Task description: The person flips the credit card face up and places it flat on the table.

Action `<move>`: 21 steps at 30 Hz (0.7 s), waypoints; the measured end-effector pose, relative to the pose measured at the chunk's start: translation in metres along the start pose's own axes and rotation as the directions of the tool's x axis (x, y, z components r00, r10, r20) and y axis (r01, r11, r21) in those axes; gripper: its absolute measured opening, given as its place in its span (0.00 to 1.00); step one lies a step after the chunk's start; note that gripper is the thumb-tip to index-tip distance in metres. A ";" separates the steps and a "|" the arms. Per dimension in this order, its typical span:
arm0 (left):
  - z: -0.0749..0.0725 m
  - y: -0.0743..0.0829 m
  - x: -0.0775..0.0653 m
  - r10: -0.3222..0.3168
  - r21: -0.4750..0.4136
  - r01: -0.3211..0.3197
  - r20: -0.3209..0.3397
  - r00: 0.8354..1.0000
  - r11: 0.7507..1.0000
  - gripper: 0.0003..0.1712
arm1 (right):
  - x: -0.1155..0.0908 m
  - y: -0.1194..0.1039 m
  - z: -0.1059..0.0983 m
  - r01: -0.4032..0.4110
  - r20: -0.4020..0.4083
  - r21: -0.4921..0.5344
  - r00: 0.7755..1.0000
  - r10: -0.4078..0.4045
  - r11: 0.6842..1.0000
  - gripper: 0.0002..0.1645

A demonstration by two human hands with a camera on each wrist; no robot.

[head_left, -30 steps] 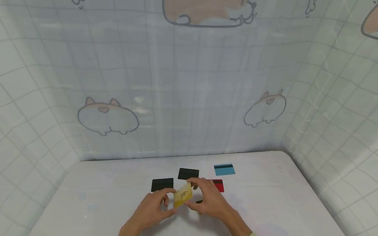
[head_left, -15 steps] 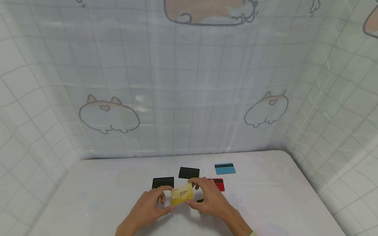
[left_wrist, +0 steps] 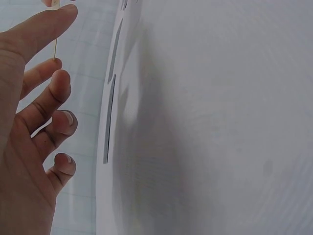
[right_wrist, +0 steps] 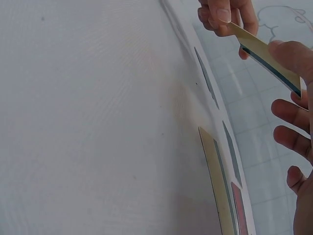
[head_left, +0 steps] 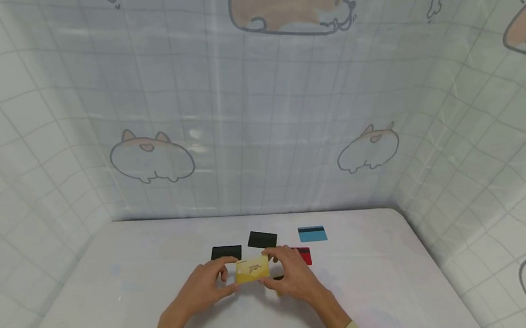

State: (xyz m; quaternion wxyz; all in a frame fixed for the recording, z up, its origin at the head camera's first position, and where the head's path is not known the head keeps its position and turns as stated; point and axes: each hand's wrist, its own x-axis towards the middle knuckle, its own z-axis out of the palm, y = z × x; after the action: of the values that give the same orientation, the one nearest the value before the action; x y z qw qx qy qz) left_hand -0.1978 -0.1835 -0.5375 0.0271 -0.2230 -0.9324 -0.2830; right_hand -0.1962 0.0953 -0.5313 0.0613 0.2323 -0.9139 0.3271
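A yellow card (head_left: 252, 269) with dark print is held up over the table between both hands. My left hand (head_left: 206, 287) pinches its left end between thumb and forefinger; the other fingers are loosely bent. At the opposite end, my right hand (head_left: 294, 275) pinches it the same way. The right wrist view shows the card's pale back (right_wrist: 264, 49) with a dark stripe. From the left wrist, only the card's thin edge (left_wrist: 55, 48) shows. Below the right hand lies another pale yellow card (right_wrist: 215, 171) with a dark stripe, mostly hidden in the head view.
Two black cards, one left (head_left: 226, 252) and one in the middle (head_left: 262, 239), lie beyond the hands on the white table (head_left: 112, 286). A blue striped card (head_left: 312, 234) and a partly covered red card (head_left: 305, 256) are to the right. A patterned curtain (head_left: 262, 158) rises behind.
The yellow card has turned from a slant to nearly level, its printed face now squarer to the head view. My left hand has shifted slightly left; the right hand has hardly moved.
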 end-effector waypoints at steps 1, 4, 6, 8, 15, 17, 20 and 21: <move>0.000 0.000 0.000 -0.001 0.003 0.001 -0.001 1.000 1.000 0.32 | 0.000 0.000 0.000 -0.002 0.001 0.000 1.000 0.002 1.000 0.40; -0.001 -0.001 0.000 -0.005 0.017 0.005 -0.002 1.000 1.000 0.32 | 0.001 0.000 0.000 -0.007 0.008 0.000 1.000 0.007 1.000 0.39; -0.002 -0.001 -0.001 -0.002 0.031 0.002 -0.003 1.000 1.000 0.32 | 0.001 0.000 0.001 -0.013 0.014 -0.001 1.000 0.013 1.000 0.38; -0.003 -0.001 -0.001 0.003 0.045 -0.002 -0.004 1.000 0.999 0.32 | 0.002 0.001 0.002 -0.012 0.019 -0.008 1.000 0.012 1.000 0.36; -0.007 -0.001 -0.004 -0.011 0.073 0.010 0.016 1.000 0.997 0.31 | 0.002 0.002 0.006 0.014 0.012 -0.059 1.000 -0.013 0.998 0.34; -0.008 -0.001 -0.004 -0.016 0.074 0.014 0.026 1.000 0.997 0.31 | 0.001 0.002 0.008 0.011 0.015 -0.085 1.000 -0.009 0.996 0.34; -0.008 -0.002 -0.005 -0.021 0.075 0.019 0.033 0.999 0.997 0.31 | 0.002 0.002 0.011 0.005 0.024 -0.105 1.000 -0.002 0.994 0.34; -0.008 -0.002 -0.005 -0.023 0.075 0.021 0.034 0.999 0.997 0.31 | 0.002 0.002 0.011 0.004 0.026 -0.108 1.000 -0.001 0.994 0.34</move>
State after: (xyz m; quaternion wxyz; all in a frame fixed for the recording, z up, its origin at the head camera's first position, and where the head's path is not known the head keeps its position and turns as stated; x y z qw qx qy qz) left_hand -0.1951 -0.1917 -0.5327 0.0162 -0.2164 -0.9451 -0.2444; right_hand -0.1980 0.0889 -0.5406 0.0624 0.2341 -0.9307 0.2741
